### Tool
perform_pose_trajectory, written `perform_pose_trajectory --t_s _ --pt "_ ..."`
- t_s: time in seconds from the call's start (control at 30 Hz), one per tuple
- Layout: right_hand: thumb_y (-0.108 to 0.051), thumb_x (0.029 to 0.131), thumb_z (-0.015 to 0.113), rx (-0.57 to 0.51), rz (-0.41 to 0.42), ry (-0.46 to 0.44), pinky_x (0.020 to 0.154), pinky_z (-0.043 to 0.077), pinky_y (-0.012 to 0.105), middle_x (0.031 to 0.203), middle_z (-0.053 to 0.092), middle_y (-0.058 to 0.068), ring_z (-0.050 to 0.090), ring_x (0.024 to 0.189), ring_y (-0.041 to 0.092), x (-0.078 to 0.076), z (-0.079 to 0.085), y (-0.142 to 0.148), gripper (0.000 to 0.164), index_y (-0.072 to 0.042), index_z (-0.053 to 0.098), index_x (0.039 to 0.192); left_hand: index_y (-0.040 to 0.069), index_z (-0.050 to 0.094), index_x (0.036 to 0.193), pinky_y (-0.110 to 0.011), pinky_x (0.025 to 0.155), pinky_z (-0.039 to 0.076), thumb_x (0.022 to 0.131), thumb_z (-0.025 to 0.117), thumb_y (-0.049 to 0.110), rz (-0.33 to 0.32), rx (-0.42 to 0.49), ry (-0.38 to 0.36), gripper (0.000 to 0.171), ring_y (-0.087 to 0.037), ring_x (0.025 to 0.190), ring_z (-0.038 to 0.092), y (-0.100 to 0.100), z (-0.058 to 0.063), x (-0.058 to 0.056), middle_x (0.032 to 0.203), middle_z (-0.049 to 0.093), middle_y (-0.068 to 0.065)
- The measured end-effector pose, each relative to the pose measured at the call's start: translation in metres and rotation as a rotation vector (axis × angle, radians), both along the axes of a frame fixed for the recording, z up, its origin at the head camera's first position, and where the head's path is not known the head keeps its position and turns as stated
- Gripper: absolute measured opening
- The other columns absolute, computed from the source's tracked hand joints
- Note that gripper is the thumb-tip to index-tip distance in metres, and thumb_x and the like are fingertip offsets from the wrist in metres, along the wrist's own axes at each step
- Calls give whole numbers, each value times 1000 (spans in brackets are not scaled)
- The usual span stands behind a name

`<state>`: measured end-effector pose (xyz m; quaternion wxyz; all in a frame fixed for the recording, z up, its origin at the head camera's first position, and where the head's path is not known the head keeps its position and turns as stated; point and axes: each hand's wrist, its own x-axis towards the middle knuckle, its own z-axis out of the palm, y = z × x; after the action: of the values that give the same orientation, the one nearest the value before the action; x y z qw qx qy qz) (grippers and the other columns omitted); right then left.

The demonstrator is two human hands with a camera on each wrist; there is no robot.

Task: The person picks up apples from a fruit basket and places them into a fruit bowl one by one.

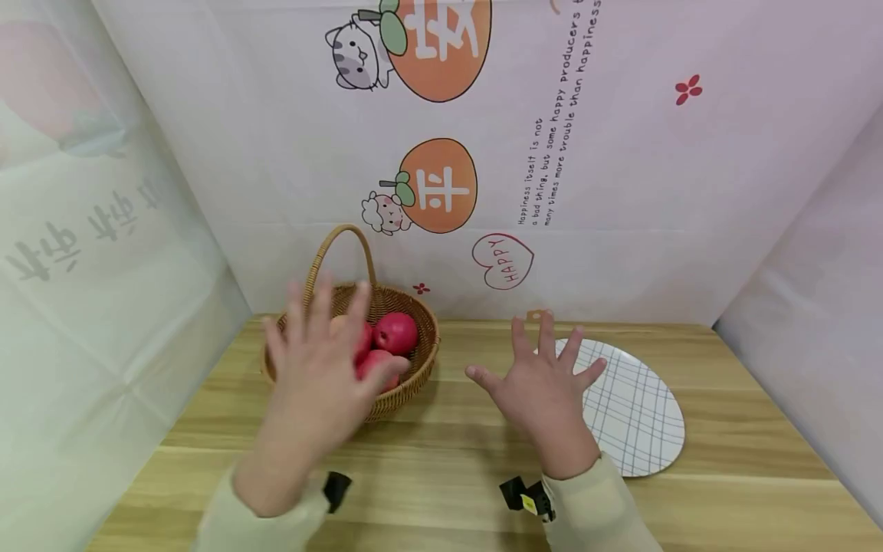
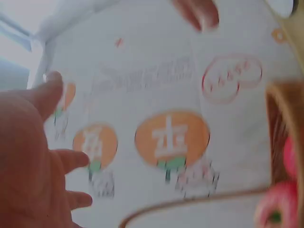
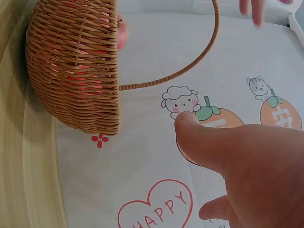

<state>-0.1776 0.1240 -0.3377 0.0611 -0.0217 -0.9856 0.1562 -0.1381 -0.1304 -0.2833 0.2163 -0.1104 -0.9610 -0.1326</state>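
My left hand [image 1: 317, 376], blurred, is held with fingers spread and overlaps the front of a wicker basket [image 1: 422, 376] in the head view. Inside the basket lie several red apples [image 1: 396, 333], partly hidden behind that hand. My right hand [image 1: 541, 383] is raised with its fingers apart, overlapping the left edge of a white plate [image 1: 638, 406] with a blue-grey grid pattern. Neither hand holds anything. From the right wrist view the basket's woven side [image 3: 76, 71] and its arched handle show beyond the right thumb [image 3: 199, 142].
A wood-grain table [image 1: 441, 475] carries the basket at its left and the plate at its right. Behind it hangs a white cloth [image 1: 621, 230] printed with orange fruit, cartoon animals and lettering. More white cloth [image 1: 103, 330] closes off the left and right sides.
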Motion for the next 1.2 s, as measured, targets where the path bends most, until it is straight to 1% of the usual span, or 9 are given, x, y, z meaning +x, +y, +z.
perform_pose_trajectory --t_s 0.17,0.3,0.53,0.67,0.7,0.8,0.9,1.03,1.2 --pt "-86 79 47 -40 24 20 94 -10 81 164 -2 21 -16 140 56 -3 3 -1 111 -14 22 160 26 -1 161 -80 99 5 96 49 63 16 303 -19 90 -39 143 -24 -60 10 -3 163 -20 -6" --pt "-81 79 55 -127 65 47 96 3 82 164 -2 19 -7 141 56 -7 4 -1 111 -15 21 160 26 -9 160 -83 92 10 99 50 57 48 480 -151 90 -44 142 -22 -106 3 -19 160 -27 -9" --pt "-65 78 75 -350 128 85 104 29 67 164 4 17 15 144 49 -14 12 2 110 -16 20 161 34 -17 156 -78 98 16 101 61 31 -154 845 -528 96 -54 138 -22 -151 -40 -49 155 -38 -10" --pt "-61 78 77 -472 157 79 105 26 66 165 5 10 16 145 45 -16 17 3 108 -23 20 161 37 -12 158 -74 97 26 100 62 14 -230 1096 -646 97 -53 139 -18 -156 -65 -58 154 -41 -8" --pt "-60 78 78 -506 170 81 106 25 66 165 5 8 14 146 43 -17 18 3 107 -25 20 161 37 -10 158 -72 96 31 100 62 12 -239 1133 -660 96 -54 141 -7 -156 -70 -60 154 -40 -9" --pt "-58 78 79 -625 213 86 109 23 63 165 9 -1 12 148 36 -20 20 0 102 -31 24 160 33 -6 160 -62 91 45 99 62 6 -268 1210 -692 95 -45 129 41 -157 -81 -62 156 -34 -14" --pt "-55 79 80 -752 264 78 108 29 57 163 15 -7 21 146 33 -23 22 -2 98 -34 27 158 27 -3 161 -58 86 50 99 61 3 -307 1239 -722 92 -42 110 58 -159 -91 -64 158 -27 -21" --pt "-45 79 84 -939 315 19 103 40 50 162 17 -11 30 143 32 -28 25 -9 93 -40 31 155 23 -2 161 -65 89 44 98 61 1 -337 1237 -748 92 -58 123 42 -162 -101 -66 156 -30 -22" --pt "-24 83 84 -1143 370 -55 93 49 44 161 17 -10 31 142 31 -35 25 -20 86 -40 36 153 22 -2 161 -64 87 46 97 63 1 -341 1223 -741 94 -62 126 33 -161 -107 -66 155 -35 -16"
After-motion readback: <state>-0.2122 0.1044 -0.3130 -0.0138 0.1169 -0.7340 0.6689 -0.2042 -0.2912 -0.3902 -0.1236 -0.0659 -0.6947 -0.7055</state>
